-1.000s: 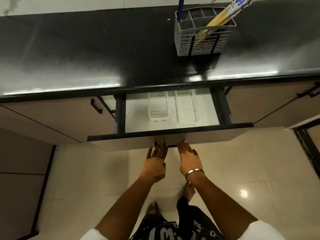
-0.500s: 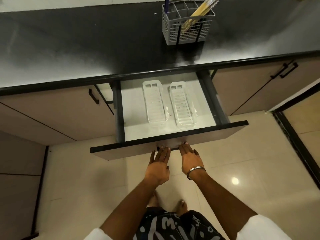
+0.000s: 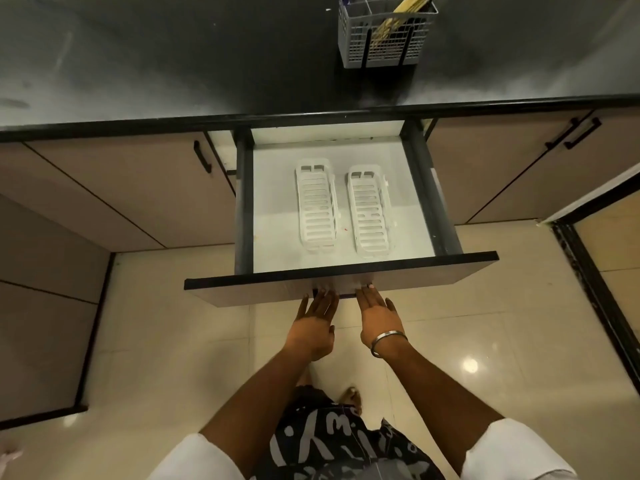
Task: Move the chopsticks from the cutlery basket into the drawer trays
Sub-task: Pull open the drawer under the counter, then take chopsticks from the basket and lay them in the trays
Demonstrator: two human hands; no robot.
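Far back on the counter [image 3: 173,64], the chopsticks [image 3: 410,5] lean in the cutlery basket [image 3: 384,46] (tops tipped right), past the drawer trays [image 3: 316,206], nearer the right hand [image 3: 379,320] than the left hand [image 3: 313,327], both with straight fingers touching the drawer front [image 3: 433,271].

Drawer open, both my hands at its front.
My left hand [image 3: 313,327] and right hand [image 3: 377,320] reach straight-fingered to the beige drawer front [image 3: 433,277], fingertips at its dark handle [image 3: 347,295]. Inside, the white slotted plastic left tray [image 3: 315,206] and matching right tray [image 3: 369,213] lie side by side, apart. A grey plastic cutlery basket [image 3: 384,46] on the black countertop [image 3: 173,57] holds pale yellow chopsticks [image 3: 412,4].
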